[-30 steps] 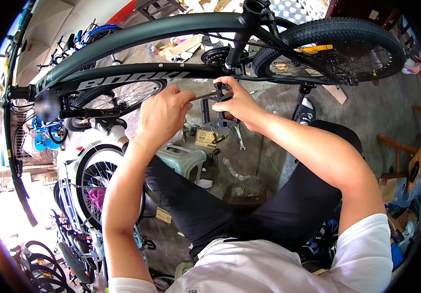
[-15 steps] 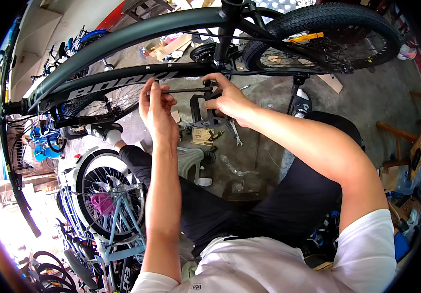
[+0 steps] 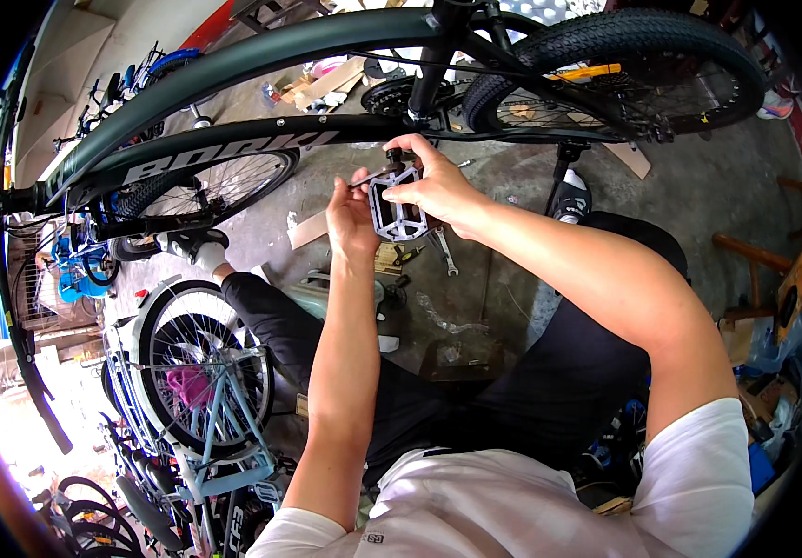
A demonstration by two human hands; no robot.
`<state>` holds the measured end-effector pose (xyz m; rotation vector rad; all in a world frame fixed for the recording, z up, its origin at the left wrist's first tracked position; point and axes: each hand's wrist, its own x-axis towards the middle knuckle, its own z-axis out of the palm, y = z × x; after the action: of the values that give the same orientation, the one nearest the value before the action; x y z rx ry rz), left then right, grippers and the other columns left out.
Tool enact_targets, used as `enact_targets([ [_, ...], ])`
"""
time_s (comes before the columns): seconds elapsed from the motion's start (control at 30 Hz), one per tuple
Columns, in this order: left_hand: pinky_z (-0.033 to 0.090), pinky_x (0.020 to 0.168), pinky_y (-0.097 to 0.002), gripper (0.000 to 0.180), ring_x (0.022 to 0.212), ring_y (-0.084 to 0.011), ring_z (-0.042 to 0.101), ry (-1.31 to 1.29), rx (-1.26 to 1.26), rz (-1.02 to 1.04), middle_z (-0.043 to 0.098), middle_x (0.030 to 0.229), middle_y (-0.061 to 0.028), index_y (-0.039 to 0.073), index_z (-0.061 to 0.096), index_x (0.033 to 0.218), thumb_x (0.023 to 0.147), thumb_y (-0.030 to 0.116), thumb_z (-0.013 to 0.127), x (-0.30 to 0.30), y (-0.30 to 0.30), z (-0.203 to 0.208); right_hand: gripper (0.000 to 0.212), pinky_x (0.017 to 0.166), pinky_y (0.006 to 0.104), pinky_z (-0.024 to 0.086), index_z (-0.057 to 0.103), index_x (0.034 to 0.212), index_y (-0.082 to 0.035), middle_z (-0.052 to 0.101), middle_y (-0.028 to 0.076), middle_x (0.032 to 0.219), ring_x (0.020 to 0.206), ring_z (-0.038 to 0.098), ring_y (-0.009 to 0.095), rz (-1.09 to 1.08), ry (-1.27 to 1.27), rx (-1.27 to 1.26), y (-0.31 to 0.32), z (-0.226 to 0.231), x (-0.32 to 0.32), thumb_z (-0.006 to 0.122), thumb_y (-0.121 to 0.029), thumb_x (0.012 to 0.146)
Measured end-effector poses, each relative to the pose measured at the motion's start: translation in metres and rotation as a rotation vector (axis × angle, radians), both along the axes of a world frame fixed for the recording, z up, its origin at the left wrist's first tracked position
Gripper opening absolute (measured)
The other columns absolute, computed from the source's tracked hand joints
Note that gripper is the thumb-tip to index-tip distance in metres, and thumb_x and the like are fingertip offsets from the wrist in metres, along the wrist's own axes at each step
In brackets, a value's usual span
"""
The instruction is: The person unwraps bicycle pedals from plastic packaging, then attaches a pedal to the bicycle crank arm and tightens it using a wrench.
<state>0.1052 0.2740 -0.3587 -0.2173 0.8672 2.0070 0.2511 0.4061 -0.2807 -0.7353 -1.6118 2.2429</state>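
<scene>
Right hand point(image 3: 445, 191): pinches the pedal point(image 3: 400, 223)
Left hand point(image 3: 351, 225): grips thin bar point(image 3: 373, 177)
Bike point(image 3: 280, 53): looms just beyond
Stool point(image 3: 312, 298): half hidden — left forearm point(image 3: 343, 344) blocks it

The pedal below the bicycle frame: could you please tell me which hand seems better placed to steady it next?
Probably the right hand: its thumb lies across the pedal, whereas the left hand is beside it, at the slim dark tool.

A white short-sleeved shirt point(image 3: 503, 502), black trousers point(image 3: 550, 344), white socks point(image 3: 214, 253) and dark footwear point(image 3: 569, 203) are worn.
</scene>
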Motion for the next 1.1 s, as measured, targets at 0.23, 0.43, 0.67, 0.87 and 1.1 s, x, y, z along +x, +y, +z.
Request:
enact_targets([
  [0.23,0.055,0.084,-0.0403,0.048,0.084,-0.0241,0.065,-0.099,-0.080,0.111,0.070,0.097,-0.0121,0.002,0.063,0.114,0.111,0.044,0.040,-0.019,-0.004,0.000,0.057,0.079,0.0312,0.055,0.054,0.133,-0.016,0.062,0.006,0.109,0.093,0.065,0.013,0.017,0.002,-0.008,0.003,0.007,0.001,0.077,0.000,0.084],
  [0.43,0.052,0.061,-0.0264,0.032,0.064,-0.0138,0.062,0.786,-0.340,0.440,0.072,0.089,-0.0147,0.004,0.053,0.100,0.109,0.034,0.056,0.020,0.013,0.115,0.058,0.069,0.0298,0.053,0.053,0.133,-0.017,0.064,0.003,0.099,0.081,0.063,0.011,0.032,-0.067,0.031,0.003,0.002,-0.001,0.078,-0.001,0.083],
  [0.67,0.054,0.064,-0.0247,0.019,0.067,-0.0120,0.067,1.430,-0.491,0.386,0.074,0.086,-0.0118,-0.001,0.057,0.102,0.103,0.016,0.066,0.068,0.035,0.136,0.060,0.081,0.0348,0.054,0.056,0.132,-0.018,0.070,0.010,0.108,0.097,0.069,0.019,0.043,-0.153,0.039,0.000,0.010,-0.003,0.081,-0.007,0.078],
  [0.87,0.053,0.060,-0.0359,0.026,0.065,-0.0244,0.070,2.000,-0.674,0.271,0.069,0.077,-0.0084,0.006,0.066,0.098,0.085,0.018,0.084,0.086,0.048,0.144,0.055,0.090,0.0341,0.052,0.056,0.133,-0.014,0.069,0.009,0.116,0.106,0.065,0.019,-0.013,-0.055,0.184,0.003,-0.005,-0.004,0.078,-0.008,0.083],
  [1.1,0.050,0.059,-0.0397,0.024,0.067,-0.0307,0.064,2.252,-0.616,0.102,0.063,0.077,-0.0085,0.007,0.067,0.089,0.082,0.022,0.084,0.095,0.067,0.147,0.028,0.088,0.0353,0.053,0.057,0.123,-0.010,0.066,0.006,0.116,0.106,0.062,0.014,0.132,0.000,-0.190,0.005,-0.016,0.000,0.064,-0.022,0.099],
])
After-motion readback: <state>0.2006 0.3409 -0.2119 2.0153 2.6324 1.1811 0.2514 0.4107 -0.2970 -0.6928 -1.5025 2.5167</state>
